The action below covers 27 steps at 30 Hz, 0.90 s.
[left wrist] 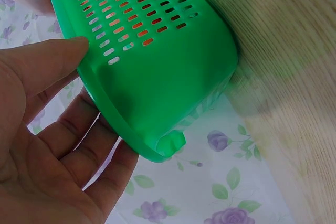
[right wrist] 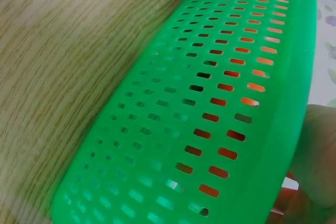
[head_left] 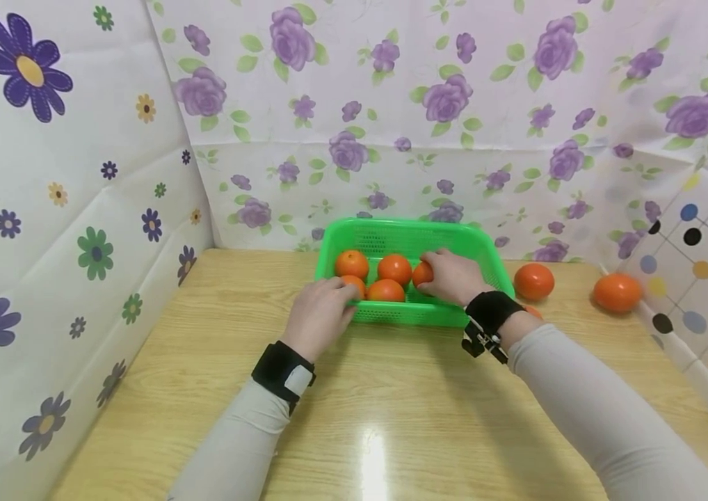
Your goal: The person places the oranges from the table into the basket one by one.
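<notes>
Floral cloth (head_left: pixel 360 83) lines the back edge of the worktop (head_left: pixel 354 410), and straight to the grips: the right hand (head_left: pixel 457 278) has its fingers clamped round an orange fruit (head_left: pixel 423 273), inside the green basket (head_left: pixel 410 314) just right of its middle. Over at the basket's near left corner, the left hand (head_left: pixel 316 313) has the rim in its grip, thumb on the outside, fingers beyond the edge. Right beside those fingers, one fruit (head_left: pixel 354 284) peeks out, half covered; another (head_left: pixel 386 290) sits at the near wall, a third (head_left: pixel 352 264) behind at the left, a fourth (head_left: pixel 394 268) by the middle. Outside the basket's right end, look, one fruit (head_left: pixel 534 312) barely shows behind the black strap (head_left: pixel 493 313) on the right wrist! Another (head_left: pixel 534 281) lies nearer the back edge, and the farthest (head_left: pixel 617 292) is at the worktop's back right corner, beside a dotted cloth (head_left: pixel 698 299).
</notes>
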Tool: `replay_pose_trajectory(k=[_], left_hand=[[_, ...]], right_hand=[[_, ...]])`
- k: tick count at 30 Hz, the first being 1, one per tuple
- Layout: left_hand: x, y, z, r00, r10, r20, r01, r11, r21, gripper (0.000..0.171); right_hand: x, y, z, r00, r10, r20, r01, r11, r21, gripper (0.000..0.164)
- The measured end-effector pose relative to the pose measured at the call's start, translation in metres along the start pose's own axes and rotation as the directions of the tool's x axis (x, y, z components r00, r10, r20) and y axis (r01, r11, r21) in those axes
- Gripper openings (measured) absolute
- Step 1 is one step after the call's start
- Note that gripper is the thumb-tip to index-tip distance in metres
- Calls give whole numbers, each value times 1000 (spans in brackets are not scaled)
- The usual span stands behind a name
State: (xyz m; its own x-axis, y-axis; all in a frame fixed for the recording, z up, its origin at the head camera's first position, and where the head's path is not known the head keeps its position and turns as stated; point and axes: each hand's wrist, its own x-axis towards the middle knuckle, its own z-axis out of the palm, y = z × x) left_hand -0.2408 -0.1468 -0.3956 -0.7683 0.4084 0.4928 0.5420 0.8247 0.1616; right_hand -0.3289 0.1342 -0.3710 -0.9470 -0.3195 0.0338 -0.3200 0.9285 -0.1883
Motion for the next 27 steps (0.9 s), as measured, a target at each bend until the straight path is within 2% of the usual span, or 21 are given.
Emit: replay_pose_trajectory(k=[17,27], left_hand=[[0,0,-1,1000,20,-16,-20,1000,-6,16],[-1,-1,-1,999,21,-24,-21,1000,-19,16]], right_hand=[[3,-1,5,1000,1,24,-1,1000,11,67],[1,1,9,1000,-9,10,9,1000,0,63]])
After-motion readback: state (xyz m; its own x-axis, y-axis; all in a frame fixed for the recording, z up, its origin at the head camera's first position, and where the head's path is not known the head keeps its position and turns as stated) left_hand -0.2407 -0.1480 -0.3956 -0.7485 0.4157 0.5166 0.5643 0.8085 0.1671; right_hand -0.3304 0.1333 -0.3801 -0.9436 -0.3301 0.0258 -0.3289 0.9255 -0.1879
